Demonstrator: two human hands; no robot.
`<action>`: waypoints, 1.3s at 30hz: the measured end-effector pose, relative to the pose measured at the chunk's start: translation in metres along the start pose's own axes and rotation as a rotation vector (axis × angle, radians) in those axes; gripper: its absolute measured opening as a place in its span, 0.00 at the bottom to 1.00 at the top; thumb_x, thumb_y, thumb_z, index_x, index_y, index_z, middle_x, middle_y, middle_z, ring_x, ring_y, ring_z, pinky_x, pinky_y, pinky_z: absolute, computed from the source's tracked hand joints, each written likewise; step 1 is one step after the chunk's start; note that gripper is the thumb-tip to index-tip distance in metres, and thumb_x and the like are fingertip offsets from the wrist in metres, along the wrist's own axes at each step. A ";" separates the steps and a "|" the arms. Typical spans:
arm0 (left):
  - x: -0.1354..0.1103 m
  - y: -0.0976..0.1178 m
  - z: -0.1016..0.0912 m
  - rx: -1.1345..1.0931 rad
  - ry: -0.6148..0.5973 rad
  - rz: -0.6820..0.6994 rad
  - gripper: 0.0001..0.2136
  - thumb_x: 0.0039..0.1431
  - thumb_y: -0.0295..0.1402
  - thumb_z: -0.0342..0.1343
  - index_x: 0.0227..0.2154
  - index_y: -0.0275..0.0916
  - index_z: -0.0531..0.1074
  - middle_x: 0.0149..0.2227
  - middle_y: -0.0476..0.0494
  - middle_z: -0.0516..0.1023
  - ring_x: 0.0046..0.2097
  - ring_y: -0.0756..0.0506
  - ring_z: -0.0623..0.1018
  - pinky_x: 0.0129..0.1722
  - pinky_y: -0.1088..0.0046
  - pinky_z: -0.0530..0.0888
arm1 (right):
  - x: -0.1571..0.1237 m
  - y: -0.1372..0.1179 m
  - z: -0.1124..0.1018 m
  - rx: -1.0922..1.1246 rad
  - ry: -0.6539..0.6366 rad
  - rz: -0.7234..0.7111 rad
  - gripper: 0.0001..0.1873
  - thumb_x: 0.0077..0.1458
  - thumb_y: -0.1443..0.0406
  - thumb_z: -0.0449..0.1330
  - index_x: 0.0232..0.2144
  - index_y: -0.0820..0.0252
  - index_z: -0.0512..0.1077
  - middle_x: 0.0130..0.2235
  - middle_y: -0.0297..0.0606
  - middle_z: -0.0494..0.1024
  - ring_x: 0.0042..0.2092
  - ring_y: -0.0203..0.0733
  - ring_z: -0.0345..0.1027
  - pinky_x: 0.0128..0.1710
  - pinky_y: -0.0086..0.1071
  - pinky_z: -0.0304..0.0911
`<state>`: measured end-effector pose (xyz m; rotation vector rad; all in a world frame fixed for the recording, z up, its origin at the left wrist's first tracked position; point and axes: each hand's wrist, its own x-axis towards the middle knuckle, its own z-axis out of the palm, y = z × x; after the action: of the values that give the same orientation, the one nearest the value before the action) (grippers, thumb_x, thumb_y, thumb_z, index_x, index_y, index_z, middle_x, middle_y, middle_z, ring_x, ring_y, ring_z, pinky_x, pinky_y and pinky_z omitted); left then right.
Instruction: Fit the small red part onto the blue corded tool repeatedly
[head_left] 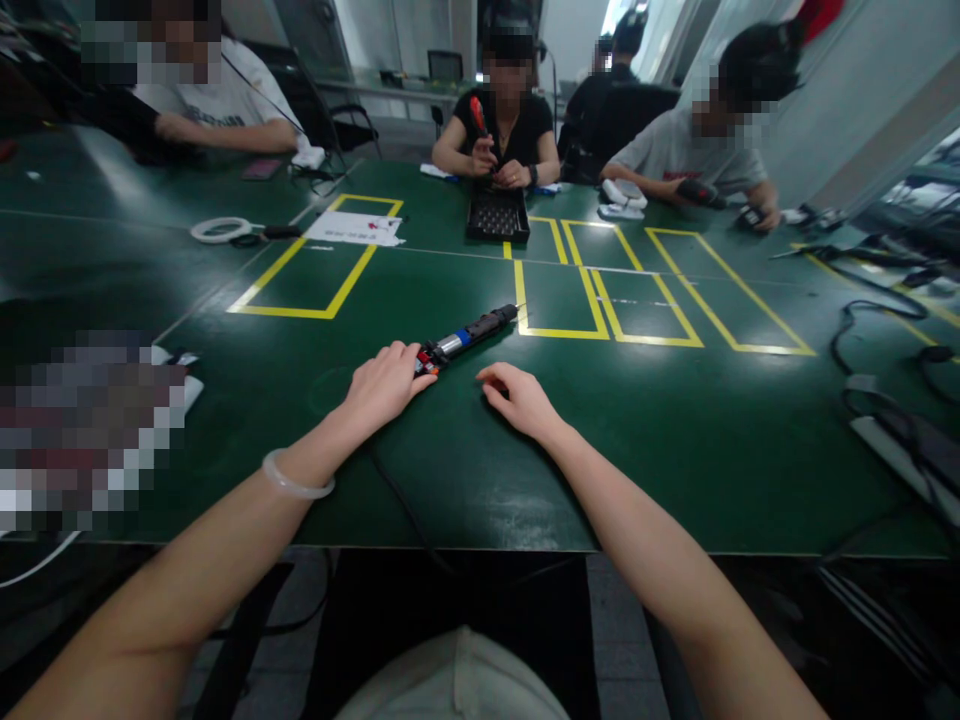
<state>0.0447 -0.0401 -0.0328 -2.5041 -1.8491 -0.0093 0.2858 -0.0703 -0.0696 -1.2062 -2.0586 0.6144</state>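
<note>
An electric screwdriver (480, 330) with a blue band and a thin bit lies slantwise on the green table, its bit toward the far right. My left hand (386, 385) is closed over its rear end, which is partly hidden under the fingers. A black cord (405, 500) trails from below that hand over the near table edge. To the right of the screwdriver, apart from it, my right hand (521, 400) rests on the tabletop. Its fingers are loosely bent, with a gap to the thumb, and nothing shows in them.
Yellow tape rectangles (562, 334) mark the green table (675, 440). Across it, a person handles a red-handled tool (478, 115) over a black tray (498, 218). Other people sit left and right. A white cable coil (221, 231) and paper (352, 228) lie far left; cables (847, 330) lie right.
</note>
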 end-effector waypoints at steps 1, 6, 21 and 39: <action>0.002 -0.009 0.001 -0.006 -0.001 -0.021 0.24 0.68 0.49 0.50 0.57 0.36 0.67 0.51 0.30 0.72 0.50 0.32 0.74 0.43 0.61 0.72 | 0.000 0.000 0.000 -0.001 -0.002 0.002 0.08 0.62 0.69 0.55 0.43 0.57 0.72 0.39 0.38 0.77 0.41 0.41 0.71 0.45 0.34 0.66; 0.009 -0.062 0.003 -0.007 -0.015 -0.175 0.27 0.68 0.53 0.46 0.57 0.35 0.68 0.51 0.28 0.72 0.51 0.30 0.74 0.43 0.58 0.74 | 0.000 0.000 0.000 -0.004 -0.007 0.007 0.09 0.62 0.69 0.55 0.42 0.58 0.73 0.39 0.39 0.77 0.40 0.41 0.70 0.44 0.35 0.65; 0.006 -0.174 0.007 0.178 0.036 -0.589 0.37 0.69 0.57 0.35 0.58 0.25 0.64 0.58 0.23 0.68 0.55 0.32 0.70 0.52 0.57 0.67 | 0.001 -0.001 -0.001 -0.074 -0.041 0.008 0.06 0.61 0.69 0.57 0.39 0.57 0.74 0.36 0.38 0.76 0.39 0.42 0.68 0.41 0.35 0.62; 0.005 -0.162 0.005 0.251 0.295 -0.449 0.21 0.71 0.40 0.42 0.51 0.27 0.70 0.53 0.28 0.71 0.53 0.35 0.68 0.54 0.59 0.60 | 0.001 -0.003 -0.001 -0.107 -0.068 0.006 0.06 0.61 0.69 0.58 0.39 0.59 0.74 0.36 0.39 0.75 0.40 0.43 0.68 0.43 0.35 0.61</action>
<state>-0.1091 0.0128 -0.0342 -1.7785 -2.0816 -0.1388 0.2849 -0.0712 -0.0664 -1.2691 -2.1691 0.5607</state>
